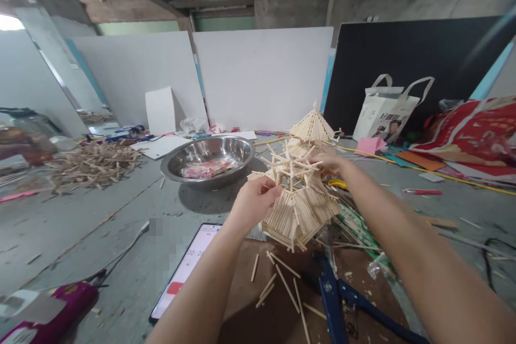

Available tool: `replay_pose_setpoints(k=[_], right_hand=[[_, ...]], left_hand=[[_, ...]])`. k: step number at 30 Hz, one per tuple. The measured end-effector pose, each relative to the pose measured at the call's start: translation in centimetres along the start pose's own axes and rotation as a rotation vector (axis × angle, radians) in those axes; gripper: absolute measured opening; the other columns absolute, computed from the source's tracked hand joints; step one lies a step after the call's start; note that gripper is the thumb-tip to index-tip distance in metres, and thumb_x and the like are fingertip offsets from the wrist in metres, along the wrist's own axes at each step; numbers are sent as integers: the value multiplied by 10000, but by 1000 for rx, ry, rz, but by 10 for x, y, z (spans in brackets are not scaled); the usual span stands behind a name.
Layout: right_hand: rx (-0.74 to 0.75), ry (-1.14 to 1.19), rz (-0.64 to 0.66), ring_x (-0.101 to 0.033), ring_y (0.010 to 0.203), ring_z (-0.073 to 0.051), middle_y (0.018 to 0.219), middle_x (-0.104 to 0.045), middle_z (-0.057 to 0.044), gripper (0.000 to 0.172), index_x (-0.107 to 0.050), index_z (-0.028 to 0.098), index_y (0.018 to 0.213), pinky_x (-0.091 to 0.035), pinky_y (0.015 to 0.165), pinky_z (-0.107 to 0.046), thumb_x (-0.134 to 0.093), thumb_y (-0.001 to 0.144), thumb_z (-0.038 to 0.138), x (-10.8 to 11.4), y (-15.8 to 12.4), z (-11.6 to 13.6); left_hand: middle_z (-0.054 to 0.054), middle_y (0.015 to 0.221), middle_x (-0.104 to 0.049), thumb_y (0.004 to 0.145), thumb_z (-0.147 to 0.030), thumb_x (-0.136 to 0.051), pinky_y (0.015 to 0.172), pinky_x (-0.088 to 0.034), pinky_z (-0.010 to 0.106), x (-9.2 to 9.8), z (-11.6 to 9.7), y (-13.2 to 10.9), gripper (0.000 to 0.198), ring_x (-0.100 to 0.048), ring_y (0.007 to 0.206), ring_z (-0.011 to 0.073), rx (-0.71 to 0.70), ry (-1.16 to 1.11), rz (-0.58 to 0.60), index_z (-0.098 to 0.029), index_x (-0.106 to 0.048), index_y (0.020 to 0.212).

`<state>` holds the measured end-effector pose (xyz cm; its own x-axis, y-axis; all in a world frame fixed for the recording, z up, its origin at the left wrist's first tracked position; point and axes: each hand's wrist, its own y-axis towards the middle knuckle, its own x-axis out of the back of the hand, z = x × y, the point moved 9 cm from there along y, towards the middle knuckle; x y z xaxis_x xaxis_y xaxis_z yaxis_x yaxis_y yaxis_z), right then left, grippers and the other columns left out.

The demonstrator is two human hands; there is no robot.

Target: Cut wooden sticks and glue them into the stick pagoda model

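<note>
One stick model [297, 212] — left hand [258, 196] pinched on its left side, right hand [331, 165] at its right, grip hidden

Right of centre, the right hand [331, 165] has its fingers partly hidden behind the pale wooden-stick model [300, 215], which also covers the lower part of a pale cone-roofed stick model [313, 126]. At lower left, the bare left forearm [213, 274] hides part of a black-edged phone [183, 260]. The bottom edge cuts a blue two-handled tool [331, 293]; the right edge, a red-and-white bag [479, 137].
</note>
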<state>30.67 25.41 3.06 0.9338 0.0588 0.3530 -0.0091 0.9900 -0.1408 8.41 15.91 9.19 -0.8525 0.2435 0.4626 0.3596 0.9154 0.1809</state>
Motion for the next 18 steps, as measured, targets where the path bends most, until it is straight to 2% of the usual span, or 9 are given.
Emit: replay_pose_setpoints(k=[5,12,15,18], right_hand=[[-21,115,18,-500,518,-88,646,-591,-11,228,-600,176,780,-411,464,-205,-557,684,378,-9,-19,-10],[-16,144,-33,-476,498,-82,567,-561,17,144,-595,179,705,-360,431,-176,-595,641,308,-15,-26,-13],[-20,142,-37,-460,484,-78,546,-533,30,153,-588,176,698,-371,445,-188,-591,638,316,-16,-34,-11],[-19,130,-41,-447,475,-77,551,-528,26,201,-596,166,744,-377,454,-203,-573,653,343,-17,-45,-11]], left_hand=[[-39,424,-456,680,-348,-476,414,-291,196,0,1,1,229,-400,396,80,-8,73,-2,-154,-581,615],[-37,431,-473,691,-370,-456,427,-309,194,1,1,4,243,-432,406,88,-57,50,6,-164,-570,630],[-26,481,-500,675,-378,-486,427,-297,193,9,-3,-1,230,-441,436,89,-71,46,-9,-170,-574,631],[-22,535,-515,666,-383,-513,425,-281,193,27,-17,-9,221,-409,443,76,-115,17,-111,-180,-598,674]])
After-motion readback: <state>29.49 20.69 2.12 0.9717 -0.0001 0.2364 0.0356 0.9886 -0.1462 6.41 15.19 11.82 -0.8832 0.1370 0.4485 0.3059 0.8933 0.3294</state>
